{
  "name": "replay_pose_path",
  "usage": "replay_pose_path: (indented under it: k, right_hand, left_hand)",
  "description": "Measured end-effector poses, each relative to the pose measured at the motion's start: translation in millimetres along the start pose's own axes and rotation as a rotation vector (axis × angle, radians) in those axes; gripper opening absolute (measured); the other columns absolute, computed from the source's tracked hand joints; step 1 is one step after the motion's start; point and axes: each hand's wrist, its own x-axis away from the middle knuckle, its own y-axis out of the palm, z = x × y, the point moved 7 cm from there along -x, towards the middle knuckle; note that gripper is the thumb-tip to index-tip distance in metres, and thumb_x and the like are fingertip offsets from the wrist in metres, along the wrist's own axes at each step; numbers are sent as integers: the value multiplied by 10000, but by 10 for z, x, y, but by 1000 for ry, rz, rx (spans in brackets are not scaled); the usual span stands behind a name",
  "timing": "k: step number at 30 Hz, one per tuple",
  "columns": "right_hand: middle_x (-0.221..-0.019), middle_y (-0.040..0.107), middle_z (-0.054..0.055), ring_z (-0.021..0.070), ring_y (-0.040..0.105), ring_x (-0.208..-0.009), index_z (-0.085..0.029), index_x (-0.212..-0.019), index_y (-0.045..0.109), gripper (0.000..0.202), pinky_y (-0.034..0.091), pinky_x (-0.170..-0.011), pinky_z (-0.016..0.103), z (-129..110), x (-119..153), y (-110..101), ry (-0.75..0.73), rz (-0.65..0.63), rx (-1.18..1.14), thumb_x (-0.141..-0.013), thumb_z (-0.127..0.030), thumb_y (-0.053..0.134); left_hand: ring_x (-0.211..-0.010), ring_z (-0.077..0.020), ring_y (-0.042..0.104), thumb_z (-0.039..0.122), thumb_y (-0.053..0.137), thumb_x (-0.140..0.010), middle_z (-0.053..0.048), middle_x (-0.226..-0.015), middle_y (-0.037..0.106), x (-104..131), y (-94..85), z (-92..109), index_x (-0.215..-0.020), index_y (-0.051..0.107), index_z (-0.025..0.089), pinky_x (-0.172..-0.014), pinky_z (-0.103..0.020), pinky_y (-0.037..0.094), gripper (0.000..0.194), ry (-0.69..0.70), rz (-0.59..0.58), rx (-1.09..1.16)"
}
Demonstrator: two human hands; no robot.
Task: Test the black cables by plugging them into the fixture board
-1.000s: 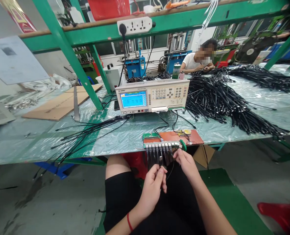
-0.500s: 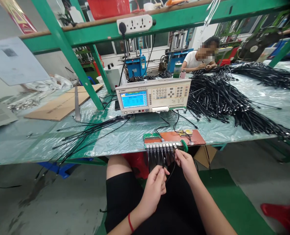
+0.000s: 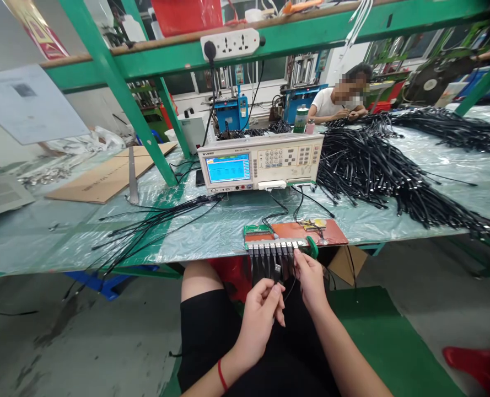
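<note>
Cable plug (image 3: 278,269) points upward, pinched by the left hand (image 3: 262,315).

The plug (image 3: 277,270) in your left fingers (image 3: 272,296) had a shiny metal end, and the row of connectors (image 3: 272,246) showed bright metal shells on plastic bodies. Glossy, wrinkled plastic film (image 3: 211,223) covered your tabletop (image 3: 58,251). Your shorts (image 3: 207,331) looked like matt cloth, the flat sheet (image 3: 104,179) like dull cardboard, the instrument (image 3: 265,172) smooth and matt.

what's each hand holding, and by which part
Left hand: black cable with rectangular silver metal plug, just below the metal. Right hand: hold cannot be told.
</note>
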Motion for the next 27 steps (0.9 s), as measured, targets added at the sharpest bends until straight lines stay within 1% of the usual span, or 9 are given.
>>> replay_pose_path:
  k: [5, 9, 12, 14, 16, 20, 23, 25, 27]
  right_hand:
    - [-460, 396, -17, 121, 352, -426, -205, -564, 464, 617, 256, -444, 249, -190, -81, -12, -47, -109, 314, -844, -743, 576]
    - [-694, 640, 71, 188, 560, -610, -179, -720, 660, 473, 385, -568, 274, -729, 181, -138, -382, 61, 752, -942, -581, 548]
    - [-880, 681, 100, 208, 625, -753, -177, -868, 734, 411, 466, -653, 279, -905, 480, 59, -449, -148, 625, -980, -517, 531]
    - [-930, 671, 105, 213, 638, -805, -173, -885, 747, 394, 503, -674, 278, -859, 638, 255, -351, -361, 464, -966, -518, 575]
    - [-887, 648, 92, 180, 614, -703, -161, -868, 728, 399, 502, -588, 263, -743, 709, 353, -187, -436, 295, -938, -539, 621]
    - [-612, 485, -21, 79, 376, -453, -167, -857, 614, 443, 320, -399, 183, -510, 577, 214, 42, -289, -45, -920, -606, 623]
    - [-541, 334, -71, 62, 266, -440, -177, -773, 531, 494, 214, -395, 170, -424, 335, -41, -10, -112, -45, -894, -644, 637]
    - [-549, 343, -62, 65, 260, -441, -183, -721, 491, 546, 182, -388, 185, -344, 183, -158, -38, -45, 69, -865, -689, 636]
    - [-549, 369, -49, 75, 280, -443, -192, -694, 464, 580, 189, -384, 200, -252, 67, -209, -59, -18, 167, -852, -731, 608]
  left_hand:
    - [-460, -66, 490, 472, 590, -954, 10, -673, 587, 6, 18, 42, -928, 645, 132, -467, -201, 452, 346, 22, -5, -12]
    - [-450, -67, 493, 472, 529, -985, -6, -706, 622, 13, 21, 25, -994, 648, 125, -462, -204, 467, 367, 36, -7, 8]
    - [-445, -74, 495, 491, 497, -995, -12, -710, 635, 6, 58, 1, -977, 638, 126, -453, -209, 469, 392, 45, -27, 3]
    - [-436, -82, 493, 510, 481, -996, -3, -666, 617, 6, 101, 10, -900, 619, 134, -446, -213, 457, 412, 49, -46, -34]
    - [-447, -100, 512, 511, 448, -1006, -2, -632, 603, 21, 140, 52, -830, 601, 145, -461, -229, 458, 434, 58, -69, -109]
    - [-859, -206, 666, 381, 462, -1019, -86, -917, 699, 127, 93, 260, -959, 688, 171, -822, -352, 543, 315, 267, -74, -476]
    - [-1242, -282, 531, 271, 541, -972, -118, -1274, 615, 238, -97, 306, -1210, 640, 233, -1095, -491, 395, 261, 475, 28, -817]
    - [-1380, -320, 405, 264, 628, -911, -130, -1455, 477, 269, -285, 199, -1385, 506, 258, -1156, -554, 307, 489, 485, 104, -936]
    - [-1387, -335, 403, 300, 732, -823, -148, -1584, 300, 262, -456, -2, -1523, 297, 270, -1139, -545, 346, 825, 373, 89, -942]
